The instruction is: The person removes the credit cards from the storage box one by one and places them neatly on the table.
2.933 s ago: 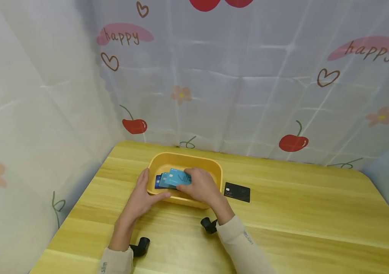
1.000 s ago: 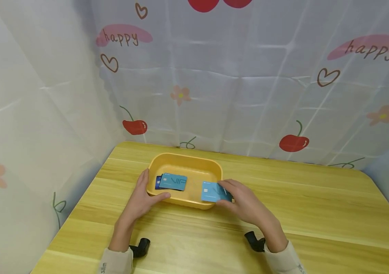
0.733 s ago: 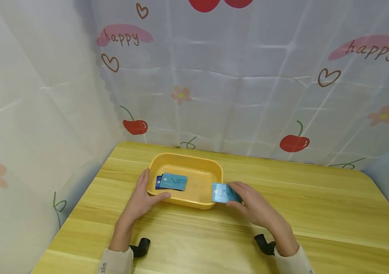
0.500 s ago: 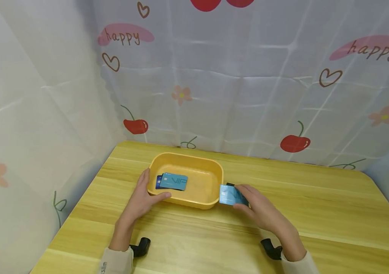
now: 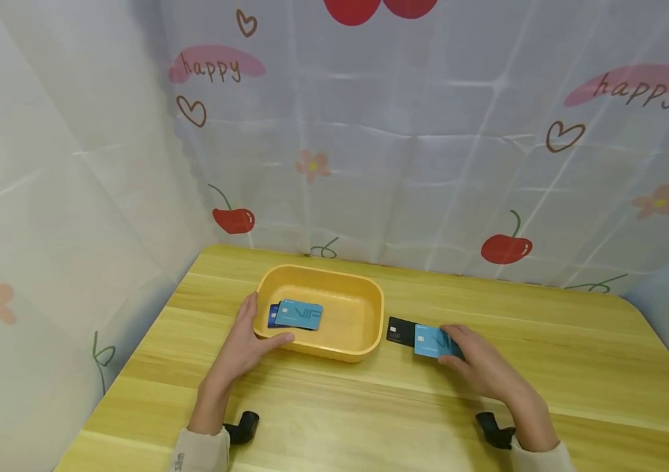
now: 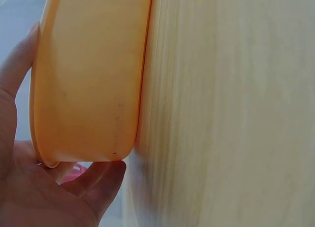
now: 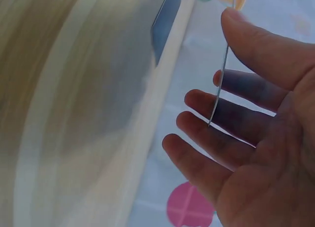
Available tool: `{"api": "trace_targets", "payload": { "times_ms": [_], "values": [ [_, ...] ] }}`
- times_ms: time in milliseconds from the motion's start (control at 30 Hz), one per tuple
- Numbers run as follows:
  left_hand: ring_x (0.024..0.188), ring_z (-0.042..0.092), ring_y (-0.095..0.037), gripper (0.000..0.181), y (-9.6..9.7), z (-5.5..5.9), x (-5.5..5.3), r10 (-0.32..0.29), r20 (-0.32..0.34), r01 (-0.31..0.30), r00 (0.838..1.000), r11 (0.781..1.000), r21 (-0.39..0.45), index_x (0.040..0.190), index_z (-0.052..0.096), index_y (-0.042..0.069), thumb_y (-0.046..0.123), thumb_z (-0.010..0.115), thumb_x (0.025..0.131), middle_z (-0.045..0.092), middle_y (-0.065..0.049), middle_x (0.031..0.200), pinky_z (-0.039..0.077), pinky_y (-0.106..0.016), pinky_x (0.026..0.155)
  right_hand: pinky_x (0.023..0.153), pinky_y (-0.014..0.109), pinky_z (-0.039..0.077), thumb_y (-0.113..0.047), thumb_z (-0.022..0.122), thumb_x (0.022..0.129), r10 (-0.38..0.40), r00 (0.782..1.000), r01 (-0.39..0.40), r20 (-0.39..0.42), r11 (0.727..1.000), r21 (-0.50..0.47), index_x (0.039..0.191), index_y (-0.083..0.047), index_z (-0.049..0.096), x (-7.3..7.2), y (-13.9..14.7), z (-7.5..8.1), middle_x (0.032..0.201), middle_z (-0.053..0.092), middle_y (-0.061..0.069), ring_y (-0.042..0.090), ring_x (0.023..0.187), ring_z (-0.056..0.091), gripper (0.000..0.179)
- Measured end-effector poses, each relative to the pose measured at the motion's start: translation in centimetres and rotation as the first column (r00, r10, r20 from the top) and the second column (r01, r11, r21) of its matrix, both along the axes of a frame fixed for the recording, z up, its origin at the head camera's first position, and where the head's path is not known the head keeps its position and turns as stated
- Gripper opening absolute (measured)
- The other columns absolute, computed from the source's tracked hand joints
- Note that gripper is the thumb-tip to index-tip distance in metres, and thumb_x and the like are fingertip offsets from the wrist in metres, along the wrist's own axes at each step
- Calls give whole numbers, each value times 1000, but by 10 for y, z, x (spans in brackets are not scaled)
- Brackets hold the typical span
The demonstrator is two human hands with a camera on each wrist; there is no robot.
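My left hand (image 5: pixel 251 337) holds the left end of a yellow plastic basket (image 5: pixel 363 351), thumb along the front rim and fingers at the outer wall. The left wrist view shows those fingers round the end of the basket (image 6: pixel 93 79). Inside, a teal VIP card (image 5: pixel 300 314) lies over a dark blue card (image 5: pixel 272 316) at the left. To the right of the basket, my right hand (image 5: pixel 481 360) pinches a light blue VIP card (image 5: pixel 428 341) between thumb and fingers. The right wrist view shows this card (image 7: pixel 222 72) edge-on, raised off the tabletop. It partly hides a black VIP card (image 5: pixel 400 331) lying on the table.
The wooden table (image 5: pixel 334 419) has a patterned plastic curtain (image 5: pixel 405 170) behind it and another on the left. Black wrist mounts (image 5: pixel 243 427) sit at both sleeves.
My right hand has taken the light blue card out of the basket and carried it right, past the basket's right wall to over the black card. My left hand has stayed on the basket.
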State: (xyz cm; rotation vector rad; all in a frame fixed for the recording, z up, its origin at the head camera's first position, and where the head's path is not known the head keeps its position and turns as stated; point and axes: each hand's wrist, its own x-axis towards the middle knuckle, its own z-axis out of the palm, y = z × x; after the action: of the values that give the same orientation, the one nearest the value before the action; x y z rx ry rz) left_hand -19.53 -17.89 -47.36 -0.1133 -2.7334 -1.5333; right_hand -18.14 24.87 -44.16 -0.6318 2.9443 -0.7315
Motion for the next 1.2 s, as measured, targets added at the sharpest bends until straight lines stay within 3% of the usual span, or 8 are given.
{"api": "trace_targets", "payload": {
  "times_ms": [467,1200],
  "values": [
    [147,8,-37,121,0,1,1,-1,-1,1,1000,1000,-7,157,3,0,48,81,79,3,-19,163,14,-58,115,94,63,41,-16,71,91,-111,994,109,24,991,72,131,13,52,-7,29,-19,126,53,34,53,116,49,52],
    [147,9,-37,120,0,0,1,-8,-1,8,1000,1000,12,157,3,0,46,81,79,3,-17,163,14,-58,115,81,65,41,-19,74,88,-155,988,154,-3,982,110,130,5,58,-9,29,-29,124,48,32,50,109,46,51]
  ]
}}
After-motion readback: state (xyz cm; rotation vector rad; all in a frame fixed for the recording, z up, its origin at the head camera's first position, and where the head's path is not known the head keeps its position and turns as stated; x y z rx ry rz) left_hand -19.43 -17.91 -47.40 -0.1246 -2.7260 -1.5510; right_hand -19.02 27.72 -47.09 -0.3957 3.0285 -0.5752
